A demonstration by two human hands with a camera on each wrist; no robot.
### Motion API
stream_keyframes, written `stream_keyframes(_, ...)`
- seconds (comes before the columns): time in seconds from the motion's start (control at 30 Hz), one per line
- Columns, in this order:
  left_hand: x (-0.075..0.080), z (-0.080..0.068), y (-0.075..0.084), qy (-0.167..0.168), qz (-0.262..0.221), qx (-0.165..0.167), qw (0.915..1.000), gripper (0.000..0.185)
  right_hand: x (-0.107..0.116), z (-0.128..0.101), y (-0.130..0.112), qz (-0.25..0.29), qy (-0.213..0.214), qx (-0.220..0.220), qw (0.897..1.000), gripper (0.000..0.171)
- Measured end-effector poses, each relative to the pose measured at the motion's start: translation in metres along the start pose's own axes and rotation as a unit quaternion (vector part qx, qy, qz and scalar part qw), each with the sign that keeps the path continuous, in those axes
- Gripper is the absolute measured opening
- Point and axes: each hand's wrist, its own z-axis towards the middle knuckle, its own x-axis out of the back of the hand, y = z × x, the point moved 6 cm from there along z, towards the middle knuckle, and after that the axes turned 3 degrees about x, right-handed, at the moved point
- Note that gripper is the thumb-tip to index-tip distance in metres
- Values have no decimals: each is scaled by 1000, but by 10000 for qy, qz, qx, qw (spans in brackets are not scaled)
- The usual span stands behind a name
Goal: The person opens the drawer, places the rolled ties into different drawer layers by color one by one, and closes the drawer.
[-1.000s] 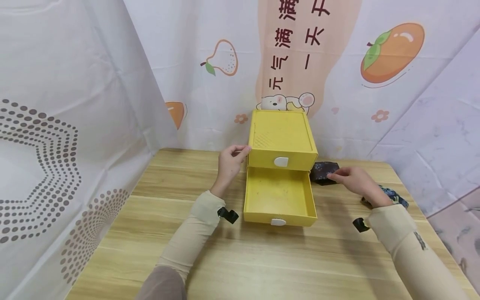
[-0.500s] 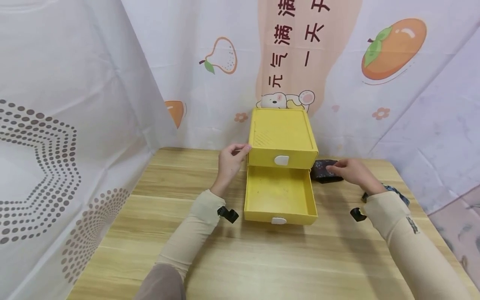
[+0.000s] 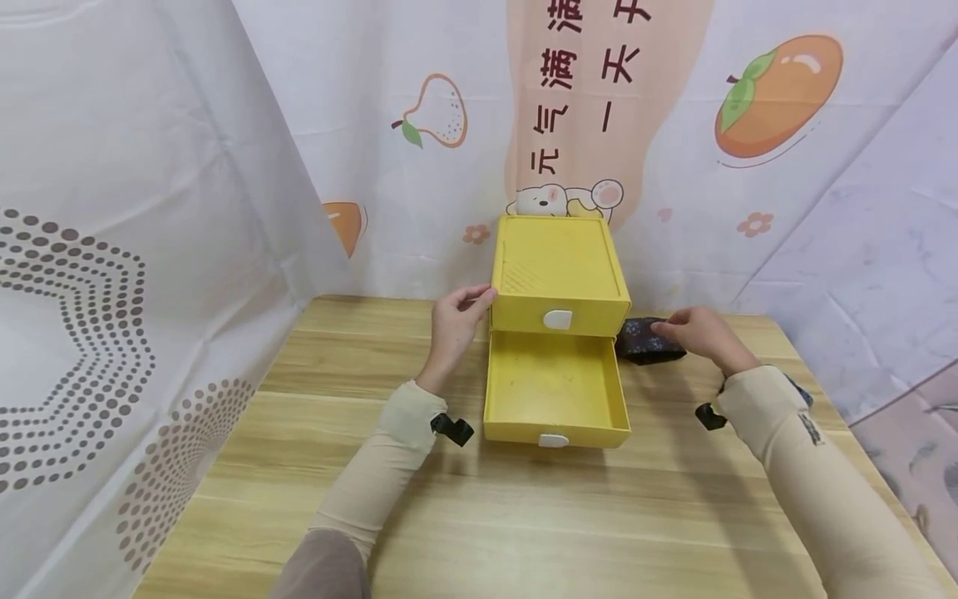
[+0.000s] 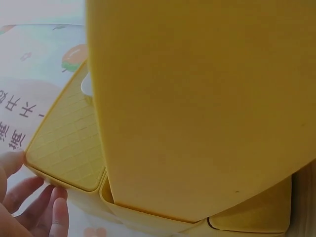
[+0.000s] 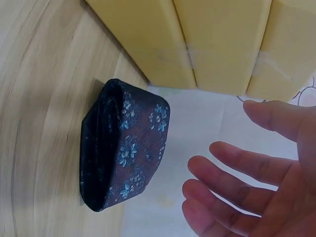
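At far left, a creased white curtain (image 3: 187, 150) with brown dot print; below it, pale wood-grain table (image 3: 224, 499). Beige left sleeve (image 3: 382, 482) next, black clip (image 3: 452, 428) at cuff, forearm reaching forward. Left hand (image 3: 452, 329): thumb at the near-left top corner of the drawer unit (image 3: 561, 254), fingers loosely bent and apart, tips along its side. Unit is boxy yellow plastic, raised rim round the top; upper drawer (image 3: 524, 314) has a diamond-embossed front and white tab (image 3: 557, 319). Lower drawer (image 3: 516, 433) stands pulled out toward the person, shallow, smooth-walled. Just right of the unit, on the table: dark folded cloth (image 3: 647, 343), layered loop, blue-white flowers on brownish-black. Right hand (image 3: 703, 334) comes in from the right, thumb and fingers spread, lightly curved; right wrist view shows a gap to the cloth. Right sleeve (image 3: 808, 474) beige, forearm angled inward.
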Motion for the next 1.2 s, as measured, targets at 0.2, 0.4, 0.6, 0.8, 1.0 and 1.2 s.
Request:
stream_keyframes(0.2,0,0,0,4,13,-101,9999,29,1,6,5,-77,44,22,10000,64)
stream_keyframes(0.4,0,0,-2,-5,48,-66,10000,32,-1,14,9,-128,130,-39,9998,60)
stream_keyframes(0.6,0,0,-1,-58,123,-57,9999,32,-5,21,16,-109,226,-134,9996,59)
stream_keyframes(0.8,4,1,-2,-17,217,10,9998,32,-8,29,21,-82,499,-223,9985,55)
stream_keyframes(1.0,7,1,-2,12,184,-23,9998,31,-11,36,23,-55,613,-335,9975,58)
stream_keyframes(1.2,4,1,-3,-37,205,24,9998,31,-17,39,31,-121,576,-620,9963,70)
